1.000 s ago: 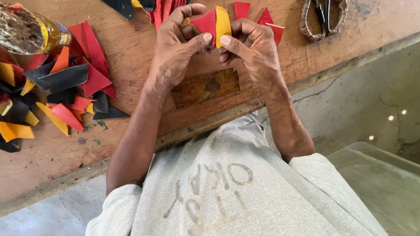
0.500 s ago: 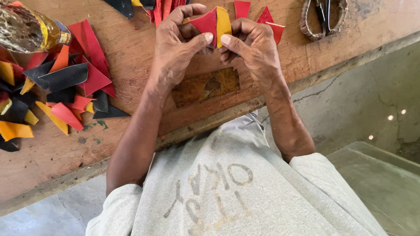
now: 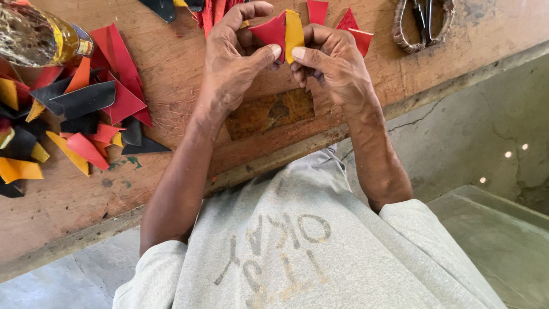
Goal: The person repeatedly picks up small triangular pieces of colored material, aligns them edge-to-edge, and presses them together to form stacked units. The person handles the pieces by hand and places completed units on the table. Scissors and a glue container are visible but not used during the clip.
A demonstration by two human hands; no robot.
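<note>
We see the left hand (image 3: 231, 54) and the right hand (image 3: 334, 63) raised together over the wooden table (image 3: 171, 189). Between them they pinch two small pieces: a red piece (image 3: 271, 33) and a yellow piece (image 3: 294, 35), side by side and touching. The left thumb and fingers are closed on the red piece, and the right thumb and fingers are closed on the yellow one.

In our judgement, the grip is only on the edges, so one piece could slide against the other if a thumb presses unevenly, and the join would go crooked. A piece could also drop onto the table and mix with the loose ones.

Around the hands there are many things. At the left lies a pile of scraps (image 3: 63, 120) in red, yellow and black, and a bottle (image 3: 37, 37) with yellow liquid lies above it. More red pieces (image 3: 354, 31) lie just behind the right hand. A pair of scissors (image 3: 423, 23) with wrapped handles rests at the upper right, well apart. A dark stained patch (image 3: 271, 111) is under the hands. Nothing stands between the hands and the pieces.
</note>
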